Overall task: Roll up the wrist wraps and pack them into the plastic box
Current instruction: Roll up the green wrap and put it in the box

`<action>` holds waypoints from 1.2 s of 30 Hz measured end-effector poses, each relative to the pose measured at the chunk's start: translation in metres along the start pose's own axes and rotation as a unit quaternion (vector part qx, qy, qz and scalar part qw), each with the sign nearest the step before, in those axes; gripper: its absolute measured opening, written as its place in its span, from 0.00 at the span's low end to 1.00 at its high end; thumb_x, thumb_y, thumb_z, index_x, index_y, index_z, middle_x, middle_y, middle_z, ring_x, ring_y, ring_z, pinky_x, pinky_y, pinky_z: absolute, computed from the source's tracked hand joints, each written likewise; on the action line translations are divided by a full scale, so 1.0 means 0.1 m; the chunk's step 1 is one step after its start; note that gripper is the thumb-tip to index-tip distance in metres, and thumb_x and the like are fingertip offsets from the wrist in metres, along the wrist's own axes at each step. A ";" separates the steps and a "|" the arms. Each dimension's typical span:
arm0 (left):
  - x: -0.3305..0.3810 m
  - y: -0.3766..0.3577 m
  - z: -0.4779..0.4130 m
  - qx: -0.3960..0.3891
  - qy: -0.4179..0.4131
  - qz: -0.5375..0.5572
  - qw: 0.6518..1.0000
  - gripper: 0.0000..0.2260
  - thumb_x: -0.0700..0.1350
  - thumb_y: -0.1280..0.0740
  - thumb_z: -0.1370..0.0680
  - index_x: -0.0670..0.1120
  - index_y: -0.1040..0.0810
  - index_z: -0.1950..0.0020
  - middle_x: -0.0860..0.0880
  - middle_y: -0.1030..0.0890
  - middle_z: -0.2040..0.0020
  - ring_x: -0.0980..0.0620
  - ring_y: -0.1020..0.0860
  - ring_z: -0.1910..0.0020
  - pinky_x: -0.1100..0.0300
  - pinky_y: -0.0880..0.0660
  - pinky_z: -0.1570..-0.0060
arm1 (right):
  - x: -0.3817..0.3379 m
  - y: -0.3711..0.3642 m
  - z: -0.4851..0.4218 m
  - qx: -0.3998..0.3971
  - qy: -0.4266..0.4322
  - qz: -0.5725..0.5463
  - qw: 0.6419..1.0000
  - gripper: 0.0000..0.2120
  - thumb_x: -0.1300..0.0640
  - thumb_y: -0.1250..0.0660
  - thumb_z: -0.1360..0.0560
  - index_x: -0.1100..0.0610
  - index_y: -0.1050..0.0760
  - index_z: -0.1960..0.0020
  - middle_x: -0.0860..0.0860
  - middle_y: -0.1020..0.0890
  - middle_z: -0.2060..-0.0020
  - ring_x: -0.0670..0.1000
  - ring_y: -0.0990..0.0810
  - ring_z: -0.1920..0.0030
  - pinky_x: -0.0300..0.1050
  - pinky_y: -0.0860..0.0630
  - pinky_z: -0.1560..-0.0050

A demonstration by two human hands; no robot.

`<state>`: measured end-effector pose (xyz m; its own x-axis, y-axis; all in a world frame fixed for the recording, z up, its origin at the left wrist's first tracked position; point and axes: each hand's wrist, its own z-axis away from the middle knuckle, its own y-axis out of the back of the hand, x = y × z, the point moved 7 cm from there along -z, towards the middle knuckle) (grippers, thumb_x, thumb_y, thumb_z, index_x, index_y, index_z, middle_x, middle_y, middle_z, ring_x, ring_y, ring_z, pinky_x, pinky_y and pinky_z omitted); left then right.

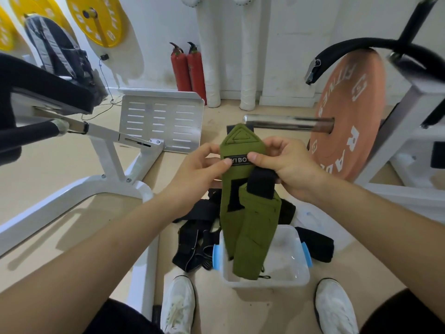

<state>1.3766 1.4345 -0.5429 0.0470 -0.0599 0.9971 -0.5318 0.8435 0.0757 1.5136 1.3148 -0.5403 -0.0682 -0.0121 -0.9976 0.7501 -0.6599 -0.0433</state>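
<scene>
A green wrist wrap (250, 225) with black hook patches hangs unrolled in front of me, its lower ends dangling into the clear plastic box (284, 280) on the floor. My left hand (199, 172) pinches the wrap's upper left edge by the label. Gripping the upper right side is my right hand (286, 165), with a black strap end under its fingers. Black wrist wraps (195, 239) lie in a heap left of the box. Another black wrap (315, 244) lies to the box's right.
The box has blue latches (216, 256) on both sides and stands between my white shoes (178, 307). A white gym machine frame (115, 165) is on the left. A barbell sleeve with an orange plate (346, 121) juts in from the right. Two red extinguishers (187, 71) stand by the wall.
</scene>
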 end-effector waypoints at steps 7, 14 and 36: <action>0.13 0.09 -0.02 0.125 -0.077 0.022 0.989 0.15 0.35 0.33 0.19 0.47 0.32 0.37 0.50 0.13 0.58 0.51 0.14 0.58 0.59 0.19 0.64 | -0.09 0.19 0.06 0.069 0.009 -0.055 0.996 0.08 0.64 0.26 0.26 0.60 0.22 0.49 0.56 0.17 0.62 0.48 0.22 0.70 0.39 0.31 0.77; 0.17 0.07 -0.09 0.104 -0.076 0.007 0.992 0.12 0.34 0.37 0.17 0.47 0.17 0.46 0.50 0.14 0.50 0.52 0.14 0.53 0.56 0.17 0.55 | -0.28 0.04 0.18 -0.091 0.004 -0.070 0.993 0.07 0.64 0.30 0.25 0.68 0.20 0.51 0.59 0.15 0.58 0.53 0.14 0.58 0.39 0.18 0.58; 0.13 -0.15 -0.14 -0.061 -0.012 0.072 0.995 0.23 0.33 0.44 0.15 0.49 0.33 0.22 0.48 0.21 0.31 0.46 0.18 0.37 0.43 0.21 0.40 | -0.37 -0.05 0.21 -0.050 0.239 0.357 0.902 0.08 0.64 0.24 0.28 0.52 0.16 0.52 0.43 0.21 0.65 0.43 0.26 0.67 0.31 0.29 0.62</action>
<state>1.3966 1.4289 -0.5312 -0.0438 0.0547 0.9975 -0.4241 0.9030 -0.0681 1.4984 1.3034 -0.5024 0.7282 -0.0662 -0.6822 0.5483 -0.5410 0.6377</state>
